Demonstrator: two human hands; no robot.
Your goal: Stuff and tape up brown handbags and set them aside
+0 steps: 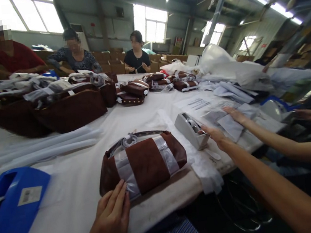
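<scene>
A brown handbag (147,164) lies on the white-covered table in front of me, with clear plastic bands around its body and a wrapped strap coiled on top. My left hand (111,211) rests against its near left side, fingers stretched out over the plastic band. To the right of the bag stands a grey-white tape dispenser (194,132). My right hand (218,137) reaches to its near edge, fingertips pressed together by the tape roll. Whatever they pinch is too small to make out.
A blue tape dispenser (17,205) stands at the left. Larger brown bags (70,109) and smaller wrapped bags (131,91) lie farther back. A co-worker's hand (235,116) rests on plastic sheets at right. Three people stand across the table. The table's near edge runs below the bag.
</scene>
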